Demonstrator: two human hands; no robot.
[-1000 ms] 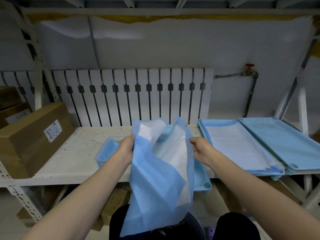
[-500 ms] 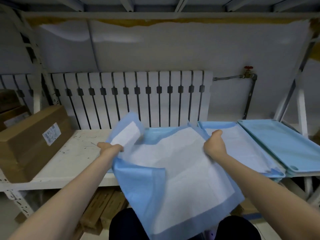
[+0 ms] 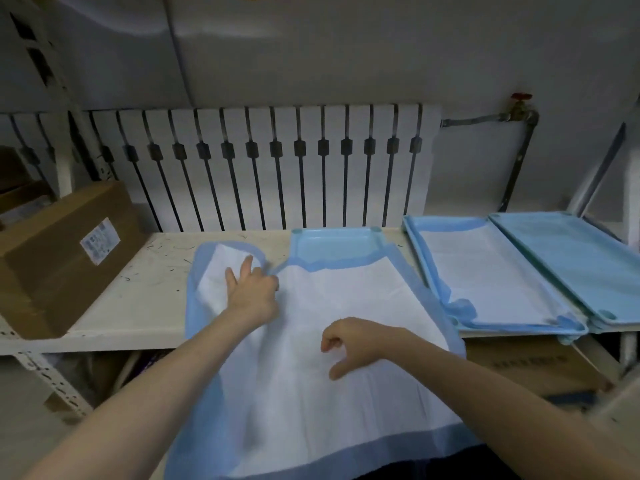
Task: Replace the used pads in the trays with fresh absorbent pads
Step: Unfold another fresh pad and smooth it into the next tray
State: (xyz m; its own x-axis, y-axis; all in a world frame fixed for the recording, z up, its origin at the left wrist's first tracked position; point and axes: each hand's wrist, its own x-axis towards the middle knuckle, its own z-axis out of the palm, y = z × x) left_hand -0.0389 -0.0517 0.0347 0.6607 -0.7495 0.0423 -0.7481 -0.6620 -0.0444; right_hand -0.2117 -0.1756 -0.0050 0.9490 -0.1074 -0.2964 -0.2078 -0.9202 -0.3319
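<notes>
Fresh pad [image 3: 346, 306] drapes tray [image 3: 332, 244] (neighbour tray [image 3: 420, 258] lined).

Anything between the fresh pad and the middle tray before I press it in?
Nothing visible. The fresh pad lies spread over the middle tray, whose exposed far end is bare; the rest is hidden beneath the pad. The left hand presses flat on the pad, with nothing in between.
</notes>
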